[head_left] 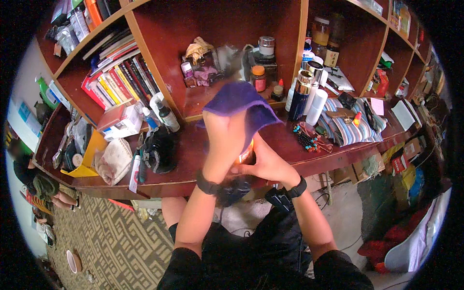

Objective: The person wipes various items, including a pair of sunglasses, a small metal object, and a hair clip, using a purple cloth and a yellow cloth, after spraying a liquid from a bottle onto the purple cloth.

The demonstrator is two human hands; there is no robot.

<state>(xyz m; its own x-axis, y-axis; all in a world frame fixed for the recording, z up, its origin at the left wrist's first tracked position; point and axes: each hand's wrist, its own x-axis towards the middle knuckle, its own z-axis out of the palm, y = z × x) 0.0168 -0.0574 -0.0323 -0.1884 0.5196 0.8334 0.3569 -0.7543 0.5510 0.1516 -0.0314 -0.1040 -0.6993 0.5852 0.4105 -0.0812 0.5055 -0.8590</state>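
Black sleeves (183,265); left hand (225,129) under limp purple cloth (241,98), grip unclear; right hand (271,163) closed around amber object (247,155)

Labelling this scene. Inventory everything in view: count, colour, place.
Desk: 1, reddish, centre
Shelving: 1, reddish, behind desk
Purple cloth: 1, purple, above desk
Shiny object: 1, orange, centre, mostly hidden
Books: many, mixed, left shelf
Orange-lidded jar: 1, brownish, centre shelf
Bottles: several, dark blue and white, desk right
Bead strings: several, mixed, desk right
Striped fabric: 1, blue-white, desk right
Tray: 1, yellow, desk left
Towel: 1, cream, desk left
Rug: 1, tan patterned, floor left
Bin: 1, whitish, floor left
Another person: 1, dark clothing, far left
Small clutter: uncountable, mixed, shelves
Wristbands: 2, black, wrists
Left hand: 1, bare, fingers hidden by cloth
Right hand: 1, bare, around shiny object
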